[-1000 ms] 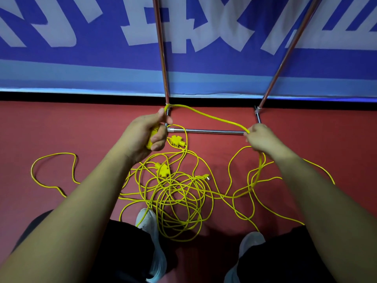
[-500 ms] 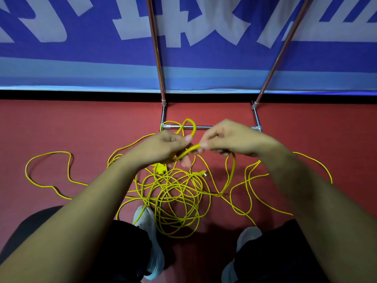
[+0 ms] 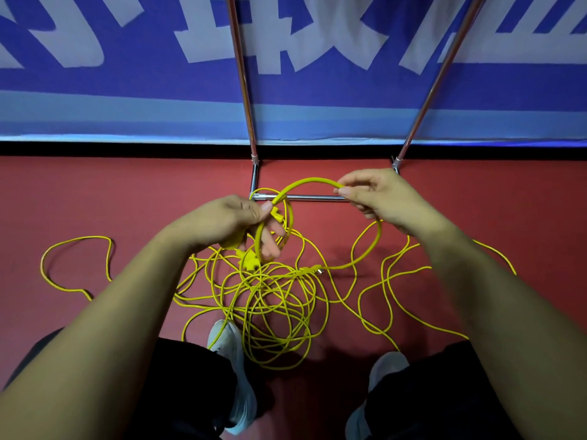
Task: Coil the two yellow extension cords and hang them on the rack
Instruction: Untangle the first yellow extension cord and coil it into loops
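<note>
Yellow extension cord (image 3: 273, 300) lies in a tangled heap on the red floor between my feet, with loose strands running left and right. My left hand (image 3: 228, 222) grips a small loop of cord together with a yellow plug end. My right hand (image 3: 378, 195) pinches the same cord a little further along, so a raised arc (image 3: 309, 182) spans between the hands. Another yellow plug (image 3: 249, 260) lies on the heap just below my left hand. The metal rack (image 3: 313, 197) stands behind the hands, its low crossbar on the floor and two poles rising.
A blue banner with white characters (image 3: 190, 90) covers the wall behind the rack. My two light shoes (image 3: 235, 360) stand at the near edge of the heap, the left one under cord strands. A long cord loop (image 3: 79, 242) trails off left.
My hands were together at the centre half a second ago. Now the right hand has pulled away to the right, drawing out an arc of cord; the left still holds its loop.
</note>
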The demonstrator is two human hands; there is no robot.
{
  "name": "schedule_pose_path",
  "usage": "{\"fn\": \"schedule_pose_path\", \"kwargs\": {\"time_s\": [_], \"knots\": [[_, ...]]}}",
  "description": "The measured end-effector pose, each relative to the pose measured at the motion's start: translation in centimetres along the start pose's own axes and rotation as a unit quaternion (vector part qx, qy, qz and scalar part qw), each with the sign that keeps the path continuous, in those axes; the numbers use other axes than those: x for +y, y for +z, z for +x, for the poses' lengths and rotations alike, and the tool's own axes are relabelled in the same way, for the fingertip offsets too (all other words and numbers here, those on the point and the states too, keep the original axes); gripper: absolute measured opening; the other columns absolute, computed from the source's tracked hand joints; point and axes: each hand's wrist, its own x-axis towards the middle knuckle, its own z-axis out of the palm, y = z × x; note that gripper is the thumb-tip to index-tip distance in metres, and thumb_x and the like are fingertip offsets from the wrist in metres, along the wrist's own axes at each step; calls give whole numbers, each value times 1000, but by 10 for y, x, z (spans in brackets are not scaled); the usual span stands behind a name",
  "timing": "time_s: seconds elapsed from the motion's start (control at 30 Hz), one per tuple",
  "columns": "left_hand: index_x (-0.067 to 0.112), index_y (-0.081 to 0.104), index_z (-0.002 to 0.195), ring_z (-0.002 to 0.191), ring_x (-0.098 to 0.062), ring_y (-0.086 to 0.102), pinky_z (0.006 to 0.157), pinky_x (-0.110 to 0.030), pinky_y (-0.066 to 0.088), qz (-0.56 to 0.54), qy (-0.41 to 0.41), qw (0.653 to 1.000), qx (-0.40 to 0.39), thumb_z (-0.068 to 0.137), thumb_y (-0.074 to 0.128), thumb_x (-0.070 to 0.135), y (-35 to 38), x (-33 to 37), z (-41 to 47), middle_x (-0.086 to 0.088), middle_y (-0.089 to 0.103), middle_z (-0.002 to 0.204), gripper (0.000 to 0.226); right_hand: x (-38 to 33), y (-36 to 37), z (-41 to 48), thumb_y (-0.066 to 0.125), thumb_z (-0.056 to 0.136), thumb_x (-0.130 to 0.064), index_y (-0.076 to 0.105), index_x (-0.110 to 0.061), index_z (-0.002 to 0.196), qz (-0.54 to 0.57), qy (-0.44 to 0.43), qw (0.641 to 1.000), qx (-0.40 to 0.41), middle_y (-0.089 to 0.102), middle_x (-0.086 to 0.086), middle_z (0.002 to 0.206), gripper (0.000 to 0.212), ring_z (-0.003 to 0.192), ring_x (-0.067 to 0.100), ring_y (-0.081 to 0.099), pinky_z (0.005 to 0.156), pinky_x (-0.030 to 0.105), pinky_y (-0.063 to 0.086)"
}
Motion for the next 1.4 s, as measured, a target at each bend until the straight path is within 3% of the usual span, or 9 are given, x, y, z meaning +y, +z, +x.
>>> {"fn": "schedule_pose_path", "kwargs": {"time_s": [0.13,0.23,0.37,0.6,0.7,0.8,0.97,1.13,1.4], "knots": [[-2,67,106,42,-5,45,42,-16,35,-22,13,999,26,100,34,37,0,-5,-1,-15,76,92,52,-10,-5,-5,72,86,-17,75,-27,89,-111,-49,993,0,60,-3,53,11,52,4,45,52,21,36],[-6,63,106,79,-23,72,72,-28,58,-161,6,986,34,94,38,38,2,-10,2,-23,73,97,53,-19,2,-10,75,84,-17,78,-28,88,-153,-59,985,-44,74,-1,73,12,67,1,56,64,22,42],[-13,57,112,93,-38,70,89,-47,54,-167,-9,986,1,94,40,36,12,-13,10,-30,70,103,55,-32,35,-17,75,83,-19,79,-19,90,-180,-102,975,-83,74,-8,78,7,71,-5,58,70,17,45],[-2,50,81,34,-12,34,41,-19,30,-189,43,980,36,99,45,32,11,-3,10,5,34,46,39,-25,26,-8,75,84,-26,63,-10,74,-214,-84,971,-64,48,-4,57,22,52,2,37,53,24,31],[-6,50,79,32,-14,35,41,-19,33,-217,34,972,77,97,43,29,-3,-5,5,1,35,45,41,-2,5,-6,68,90,-21,61,-13,75,-282,-18,955,-86,54,-3,60,18,52,1,42,58,28,35],[-12,58,85,43,-28,60,45,-26,49,-170,-10,983,72,100,39,27,-1,-5,2,-15,57,52,45,5,7,-4,64,92,-10,66,-6,89,-134,-23,990,-46,61,11,66,5,58,14,58,65,36,49],[-12,63,97,65,-38,70,57,-35,59,-188,-23,982,5,93,41,34,13,-3,6,-31,69,81,51,-24,28,-10,68,89,-18,74,-30,93,-167,-88,980,-66,54,-11,55,14,51,1,42,53,17,35],[3,67,81,35,-21,50,41,-22,35,-165,7,986,-32,97,43,33,27,-6,8,-9,52,52,42,-41,49,-11,75,82,-25,69,-15,83,-195,-172,965,-4,56,-2,59,12,54,8,43,55,27,37],[9,62,65,31,-15,35,44,-26,18,-282,15,959,27,93,42,30,6,-3,7,-1,31,45,41,3,4,-1,68,90,-19,69,-9,82,-189,-46,978,-75,66,11,69,12,64,11,56,67,33,46]]}}
